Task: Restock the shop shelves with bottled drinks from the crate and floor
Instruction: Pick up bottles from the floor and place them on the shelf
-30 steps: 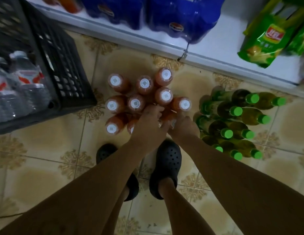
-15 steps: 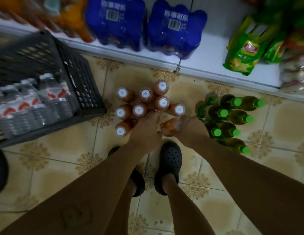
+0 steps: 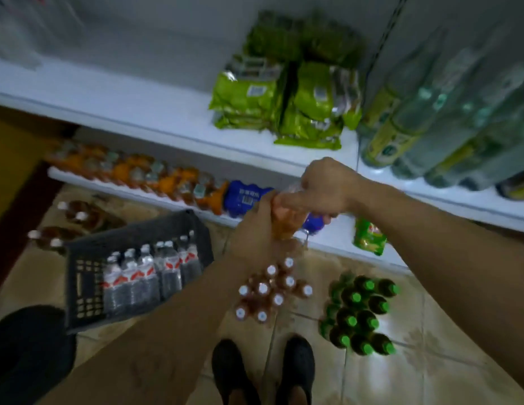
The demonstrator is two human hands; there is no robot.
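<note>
Lifting the orange bottles [image 3: 287,217] toward the white shelf [image 3: 155,112], the left hand [image 3: 255,232] and right hand [image 3: 325,185] each hold a closed grip on them, best kept upright and firm until set down beside the snack bags [image 3: 249,97].

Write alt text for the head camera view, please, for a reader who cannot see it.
Both hands, left hand and right hand, lift orange-brown bottles toward a white shelf. On the tiled floor below stand more white-capped bottles, green-capped bottles and a dark crate of water bottles.
</note>
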